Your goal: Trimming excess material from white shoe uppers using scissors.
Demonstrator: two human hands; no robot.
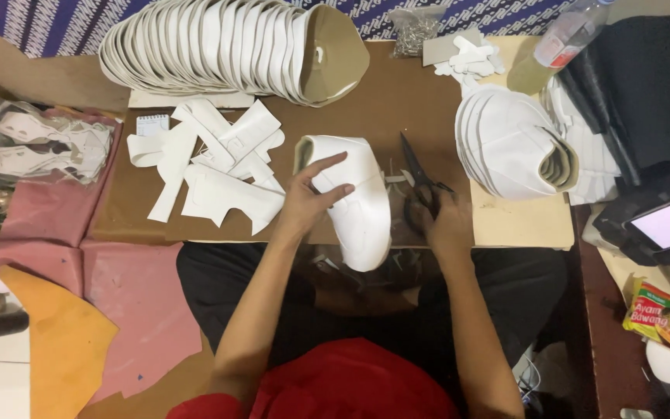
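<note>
A: From the head view, what are the hands doing?

B: The left hand (312,198) lies spread, fingers open, pressing the white curved shoe upper (358,203) flat at the brown counter's (397,101) near edge, steadying it. The right hand (445,225) is closed around the black scissors (422,186) just beside it, blades pointing away.

A: And the stacks?

B: Nested white uppers (226,46) sit along the far edge, out of the way.

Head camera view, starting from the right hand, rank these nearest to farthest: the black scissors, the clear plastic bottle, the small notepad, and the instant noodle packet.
From the right hand:
1. Black scissors, under the hand, on the brown board.
2. Clear plastic bottle and instant noodle packet: too close to call; the bottle is top right, the packet lower right.
3. Small notepad, far left, by the white cut pieces.
</note>
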